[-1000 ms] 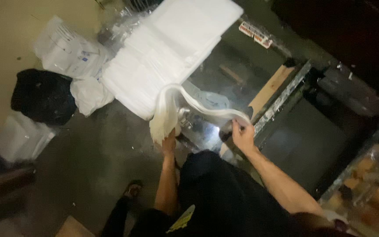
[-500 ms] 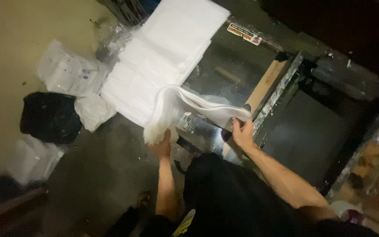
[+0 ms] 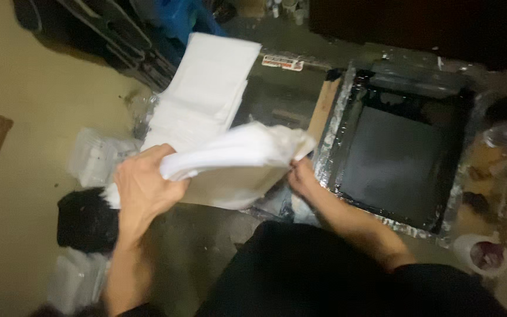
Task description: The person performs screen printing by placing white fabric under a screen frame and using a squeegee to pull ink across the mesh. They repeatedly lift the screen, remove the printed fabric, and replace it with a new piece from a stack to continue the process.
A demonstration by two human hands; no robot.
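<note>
Both hands, left hand and right hand, grip blurred white sheets, hiding fingertips.

You're in a screen-printing workshop: an ink-blackened, foil-taped printing frame right of your right hand, stacked white sheets beyond your left hand.

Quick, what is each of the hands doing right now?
Left hand: closed on one end of the floppy bundle of white fabric sheets.
Right hand: grips the bundle's other end; fingers partly hidden.
</note>
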